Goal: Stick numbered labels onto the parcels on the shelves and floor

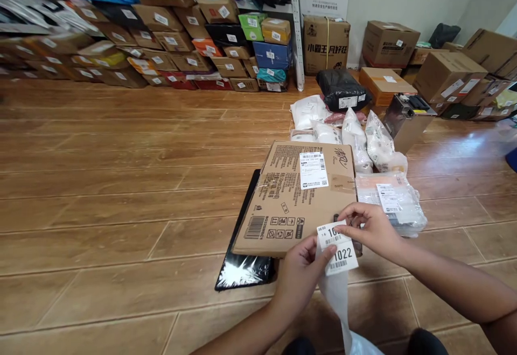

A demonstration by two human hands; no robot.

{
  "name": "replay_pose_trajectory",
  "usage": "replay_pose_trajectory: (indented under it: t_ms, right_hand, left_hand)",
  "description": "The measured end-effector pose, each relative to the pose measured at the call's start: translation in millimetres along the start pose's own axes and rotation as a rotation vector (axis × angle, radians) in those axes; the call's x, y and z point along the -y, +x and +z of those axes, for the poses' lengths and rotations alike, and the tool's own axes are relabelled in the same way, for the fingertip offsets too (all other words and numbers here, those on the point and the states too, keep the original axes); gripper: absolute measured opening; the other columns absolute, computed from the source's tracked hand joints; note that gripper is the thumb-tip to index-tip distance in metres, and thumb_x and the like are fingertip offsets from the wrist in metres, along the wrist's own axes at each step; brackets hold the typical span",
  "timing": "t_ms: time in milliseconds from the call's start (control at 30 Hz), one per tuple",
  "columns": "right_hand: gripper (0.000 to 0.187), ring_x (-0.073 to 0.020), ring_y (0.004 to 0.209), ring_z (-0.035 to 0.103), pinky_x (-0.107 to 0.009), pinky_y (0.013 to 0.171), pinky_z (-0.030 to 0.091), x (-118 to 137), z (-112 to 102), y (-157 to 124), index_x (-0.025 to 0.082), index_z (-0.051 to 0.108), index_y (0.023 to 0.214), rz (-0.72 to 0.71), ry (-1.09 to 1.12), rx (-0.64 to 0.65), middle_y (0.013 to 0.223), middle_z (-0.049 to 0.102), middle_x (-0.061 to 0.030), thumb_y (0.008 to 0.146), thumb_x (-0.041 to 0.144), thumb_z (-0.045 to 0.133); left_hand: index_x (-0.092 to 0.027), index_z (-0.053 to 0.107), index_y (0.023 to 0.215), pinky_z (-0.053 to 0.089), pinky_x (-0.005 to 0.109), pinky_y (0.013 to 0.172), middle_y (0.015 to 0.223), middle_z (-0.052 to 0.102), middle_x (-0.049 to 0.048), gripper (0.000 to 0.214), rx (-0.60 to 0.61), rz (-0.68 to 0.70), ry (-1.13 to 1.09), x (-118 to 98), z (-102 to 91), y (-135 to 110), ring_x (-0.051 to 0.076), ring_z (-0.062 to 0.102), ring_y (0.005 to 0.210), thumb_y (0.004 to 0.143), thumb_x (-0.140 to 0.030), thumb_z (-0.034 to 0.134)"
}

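The label strip (338, 258) is held in the air just above the near right corner of a flat cardboard box (291, 204), close to the person's body. It carries white printed stickers with barcodes; the lower one reads 1022. Its bare backing hangs loose and trails down out of view, probably because nothing holds that end.

The left hand (299, 277) grips the strip from below, with the thumb pressed on its left edge. This grip keeps the strip taut and turned face-up. The right hand (374, 228) comes from the other side and pinches the right edge of the upper sticker (326, 235) between thumb and fingertips. This looks like a fine grip meant for lifting a thin edge. Both hands are closed on the paper, and neither touches the box.

The box lies label-up on the floor (100, 193), so its shipping label (313, 170) can be read from above. It rests partly on a glossy black bag (244, 271), which sticks out at its left and near sides. A clear-wrapped parcel (393, 201) touches its right edge. Beyond that, white padded bags (355, 137), a black parcel (341, 90) and a metal case (406, 118) lie clustered together. Stacked cartons (161, 37) line the far edge of the floor along the wall.
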State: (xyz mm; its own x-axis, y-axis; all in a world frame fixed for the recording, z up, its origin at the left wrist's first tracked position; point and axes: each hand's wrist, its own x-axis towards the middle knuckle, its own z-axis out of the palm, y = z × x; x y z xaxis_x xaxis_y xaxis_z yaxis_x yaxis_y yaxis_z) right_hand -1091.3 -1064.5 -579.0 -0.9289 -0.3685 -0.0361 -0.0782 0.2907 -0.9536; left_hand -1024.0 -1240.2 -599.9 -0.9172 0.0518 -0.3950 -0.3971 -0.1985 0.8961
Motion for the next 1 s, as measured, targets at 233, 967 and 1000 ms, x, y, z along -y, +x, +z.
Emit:
replay_pose_trajectory:
  t_ms: [233, 967, 1000]
  right_hand:
    - [0.03, -0.0116, 0.057, 0.06, -0.024, 0.053, 0.049, -4, -11, 1, 0.02, 0.073, 0.073, -0.017, 0.084, 0.031, 0.065, 0.07, -0.0005, 0.071, 0.048, 0.084]
    - [0.07, -0.0244, 0.115, 0.069, -0.043, 0.106, 0.051, 0, 13, -14, 0.024, 0.063, 0.114, 0.479, 0.623, 0.089, 0.118, 0.068, -0.007, 0.052, 0.028, 0.096]
    - [0.067, -0.0239, 0.112, 0.071, -0.041, 0.103, 0.053, 3, 8, -10, 0.024, 0.062, 0.113, 0.486, 0.558, 0.125, 0.118, 0.068, -0.0066, 0.055, 0.029, 0.094]
  left_hand:
    - [-0.017, 0.061, 0.059, 0.03, 0.024, 0.054, 0.055, 0.053, -0.0024, 0.054, 0.093, -0.027, 0.055, 9, 7.8, -3, 0.01, 0.038, 0.054, 0.061, -0.069, 0.076]
    - [-0.016, 0.045, 0.051, 0.021, 0.019, 0.041, 0.044, 0.037, -0.0083, 0.063, 0.78, 0.312, 0.24, 18, -2.3, -10, 0.003, 0.029, 0.043, 0.079, -0.066, 0.072]
    - [-0.016, 0.044, 0.05, 0.02, 0.019, 0.041, 0.044, 0.036, -0.0082, 0.064, 0.778, 0.318, 0.244, 17, -2.2, -10, 0.003, 0.028, 0.044, 0.078, -0.067, 0.072]
